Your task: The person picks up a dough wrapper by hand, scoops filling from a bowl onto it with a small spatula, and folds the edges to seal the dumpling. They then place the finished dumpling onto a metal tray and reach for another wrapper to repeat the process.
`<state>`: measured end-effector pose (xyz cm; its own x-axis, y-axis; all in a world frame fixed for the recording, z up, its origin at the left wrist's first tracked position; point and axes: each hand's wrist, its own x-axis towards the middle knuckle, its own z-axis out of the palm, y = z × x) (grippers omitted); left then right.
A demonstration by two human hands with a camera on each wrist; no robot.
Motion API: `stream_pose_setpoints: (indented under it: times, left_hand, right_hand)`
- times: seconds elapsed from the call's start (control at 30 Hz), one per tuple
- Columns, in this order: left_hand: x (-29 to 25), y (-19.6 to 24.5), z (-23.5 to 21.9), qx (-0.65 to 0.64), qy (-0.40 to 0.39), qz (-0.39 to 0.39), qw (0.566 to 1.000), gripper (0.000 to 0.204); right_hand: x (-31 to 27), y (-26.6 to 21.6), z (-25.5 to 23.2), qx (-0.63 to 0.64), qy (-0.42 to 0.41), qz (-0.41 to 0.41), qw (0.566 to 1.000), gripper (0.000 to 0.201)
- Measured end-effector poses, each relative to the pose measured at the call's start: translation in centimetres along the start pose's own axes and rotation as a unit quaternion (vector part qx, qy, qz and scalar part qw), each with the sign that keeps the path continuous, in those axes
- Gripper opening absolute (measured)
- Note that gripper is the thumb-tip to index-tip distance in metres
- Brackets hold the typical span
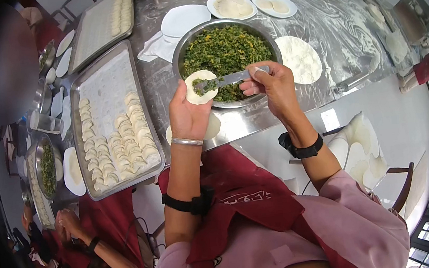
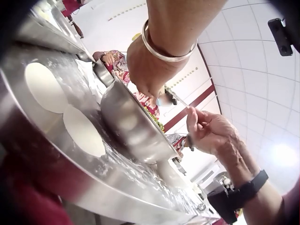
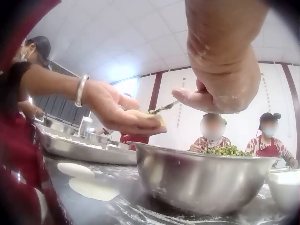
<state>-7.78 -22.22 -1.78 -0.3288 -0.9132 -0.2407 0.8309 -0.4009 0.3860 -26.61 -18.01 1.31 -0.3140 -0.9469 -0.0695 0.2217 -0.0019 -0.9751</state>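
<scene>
A round dough wrapper (image 1: 202, 94) lies across the fingers of the left hand (image 1: 191, 113), palm up at the near left edge of a steel bowl (image 3: 201, 180) of chopped green filling (image 1: 226, 50). The right hand (image 1: 275, 84) pinches the handle of a flat metal spatula (image 1: 234, 77) whose blade, with green filling on it, is over the wrapper. In the right wrist view the left hand (image 3: 110, 110) holds the wrapper (image 3: 147, 118) above table height, left of the bowl, with its fingers underneath.
Two wrappers (image 2: 84, 131) lie on the table beside the bowl. A tray of folded dumplings (image 1: 120, 139) stands left, with another tray (image 1: 102, 27) behind. Plates (image 1: 186, 21) are beyond the bowl, and a floury white round (image 1: 299, 59) is at its right. Other people sit or stand around.
</scene>
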Motion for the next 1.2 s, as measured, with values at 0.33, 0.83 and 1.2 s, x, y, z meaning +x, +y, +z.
stream_pose_setpoints:
  times: [0.33,0.83,1.2]
  left_hand:
    - [0.0,1.7,-1.8,-0.02,0.043,0.04,0.998,0.041]
    - [0.5,2.7,-2.9,-0.013,0.054,0.069,0.996,0.039]
    - [0.7,0.9,-0.6,-0.007,0.018,0.031,0.999,0.041]
  right_hand:
    - [4.2,3.6,-2.1,-0.269,0.073,-0.121,0.953,0.017]
    - [4.4,2.8,-1.0,0.002,0.076,0.049,0.996,0.019]
    - [0.0,-0.1,0.9,0.014,0.024,-0.017,0.999,0.018]
